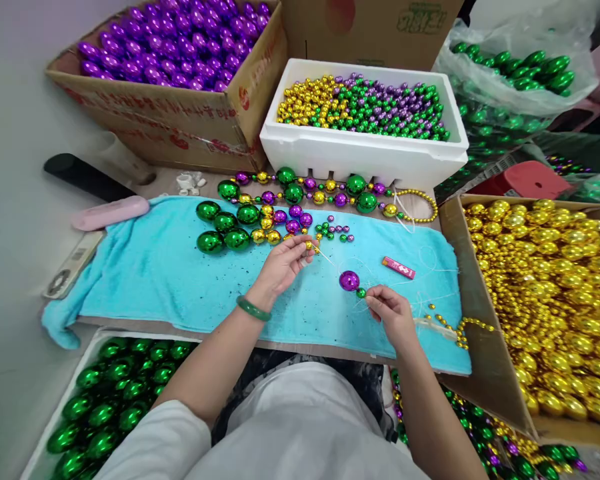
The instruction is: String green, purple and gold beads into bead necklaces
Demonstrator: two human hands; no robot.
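Observation:
My left hand (284,263), a green bangle on its wrist, pinches a small gold bead (309,245) on a clear thread. From there the thread runs to a large purple bead (349,281) and a small green bead (361,293) strung beside it. The fingertips of my right hand (391,312) are closed on the thread just past the green bead. Around my left fingers lie loose small green and purple beads (335,230), larger purple beads (293,225), gold beads (267,235) and big green beads (225,221). All rest on a turquoise towel (180,287).
A finished-looking bead necklace (294,193) stretches behind the loose beads. Bead stock fills a white foam box (360,150), a purple-bead carton (180,127), a gold-bead carton (480,333) and a green-bead box (70,393). A pink lighter (399,267) and gold bead chain (463,330) lie right.

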